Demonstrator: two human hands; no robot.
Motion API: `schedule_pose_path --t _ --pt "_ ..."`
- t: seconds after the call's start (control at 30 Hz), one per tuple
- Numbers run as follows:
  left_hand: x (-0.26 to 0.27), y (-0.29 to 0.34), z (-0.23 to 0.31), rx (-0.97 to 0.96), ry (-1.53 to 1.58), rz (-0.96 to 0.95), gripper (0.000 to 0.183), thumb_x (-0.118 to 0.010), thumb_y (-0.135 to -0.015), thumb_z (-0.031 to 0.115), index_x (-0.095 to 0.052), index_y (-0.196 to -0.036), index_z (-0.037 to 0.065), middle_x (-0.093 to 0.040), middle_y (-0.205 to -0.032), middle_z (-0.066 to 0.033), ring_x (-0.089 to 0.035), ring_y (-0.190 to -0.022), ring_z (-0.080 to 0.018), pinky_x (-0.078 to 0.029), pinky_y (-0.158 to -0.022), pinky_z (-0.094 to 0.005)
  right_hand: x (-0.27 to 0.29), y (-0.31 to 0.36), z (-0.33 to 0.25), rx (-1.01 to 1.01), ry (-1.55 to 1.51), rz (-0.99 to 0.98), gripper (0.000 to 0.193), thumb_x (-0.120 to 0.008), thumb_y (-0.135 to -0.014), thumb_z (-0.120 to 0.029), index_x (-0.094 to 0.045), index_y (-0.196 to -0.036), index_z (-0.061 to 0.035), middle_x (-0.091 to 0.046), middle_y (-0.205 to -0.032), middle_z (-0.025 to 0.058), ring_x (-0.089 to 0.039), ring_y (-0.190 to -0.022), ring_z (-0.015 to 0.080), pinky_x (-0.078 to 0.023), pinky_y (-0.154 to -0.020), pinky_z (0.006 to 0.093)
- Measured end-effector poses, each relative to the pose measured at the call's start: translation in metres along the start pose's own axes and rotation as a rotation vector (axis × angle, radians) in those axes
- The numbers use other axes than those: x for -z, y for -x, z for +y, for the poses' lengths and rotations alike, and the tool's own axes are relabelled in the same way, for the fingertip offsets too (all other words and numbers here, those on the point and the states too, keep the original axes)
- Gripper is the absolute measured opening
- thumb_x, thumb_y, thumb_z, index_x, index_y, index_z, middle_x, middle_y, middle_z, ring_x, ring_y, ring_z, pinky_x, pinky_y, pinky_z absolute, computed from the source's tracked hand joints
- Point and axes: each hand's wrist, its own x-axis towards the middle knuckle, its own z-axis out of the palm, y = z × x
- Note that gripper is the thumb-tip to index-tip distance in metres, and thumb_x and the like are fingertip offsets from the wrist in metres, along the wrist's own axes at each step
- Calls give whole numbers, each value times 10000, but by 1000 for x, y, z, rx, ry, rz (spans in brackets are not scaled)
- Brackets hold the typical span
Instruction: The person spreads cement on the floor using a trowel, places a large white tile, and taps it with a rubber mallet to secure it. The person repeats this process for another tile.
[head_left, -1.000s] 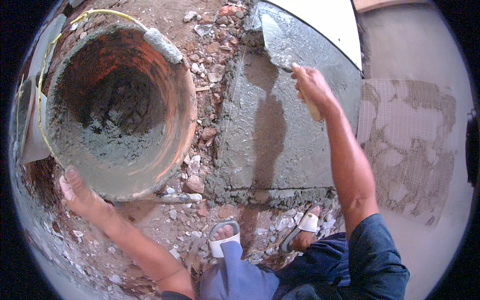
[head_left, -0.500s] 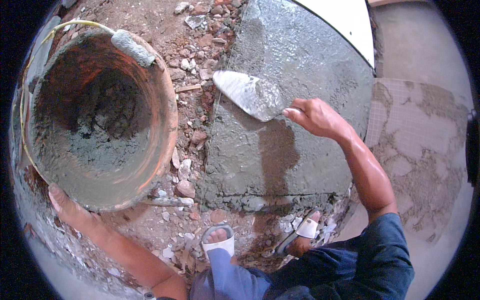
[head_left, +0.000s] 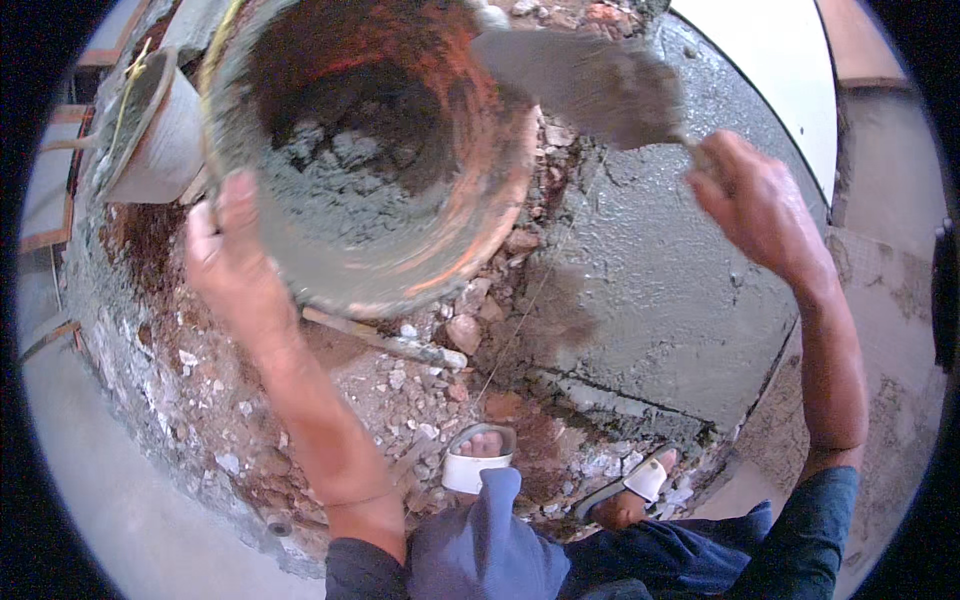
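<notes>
A round bucket (head_left: 490, 230), its orange inner wall smeared with grey, tilts toward me at the upper left. Wet mortar (head_left: 350, 195) lies in its bottom. Gripping its near left rim beside the yellow rope handle (head_left: 208, 85) is my left hand (head_left: 240, 265). My right hand (head_left: 750, 200) is closed round the handle of a pointed trowel (head_left: 590, 88), blurred by motion. The trowel's grey-coated blade reaches over the bucket's right rim. Below and right of the blade spreads a wet, fairly smooth mortar surface (head_left: 680, 270).
A smaller grey bucket (head_left: 160, 135) leans at the far left. Broken stones and rubble (head_left: 465, 333) lie between the bucket and the mortar, with a stick (head_left: 385, 340) among them. A thin string (head_left: 530, 305) runs along the mortar's left edge. A white panel (head_left: 775, 70) borders it at upper right.
My right hand has lifted the trowel off the mortar and brought it to the bucket's rim. The bucket, still in my left hand, now tilts more, and the view has shifted left.
</notes>
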Motion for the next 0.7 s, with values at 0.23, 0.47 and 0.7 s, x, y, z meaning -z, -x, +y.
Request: schedule_pose_path --t 0.23,0.47,0.7 --pt "-28 24 35 -91 -103 -116 471 -691 -846 462 -564 -778 14 -488 -632 16 -386 -609 -103 -387 -584 -289 -50 -83 -106 243 461 -96 236 -584 -841 -156 -586 -1021 -4 -686 -837 110 -694 -785 253 -558 -645 374" --pt "-18 31 16 -139 -258 -71 456 -687 -869 388 -454 -733 20 -394 -640 -19 -349 -632 -147 -347 -554 -326 -65 -20 -146 458 158 -406 134 -618 -783 -148 -678 -857 -53 -702 -809 103 -701 -773 245 -555 -632 379" --pt "-4 33 -8 -197 -307 -56 444 -636 -897 425 -540 -844 -5 -509 -712 -74 -432 -687 -182 -408 -643 -336 -84 -4 -112 336 -497 -473 295 -593 -735 -202 -613 -879 54 -641 -775 246 -649 -777 400 -519 -708 463"
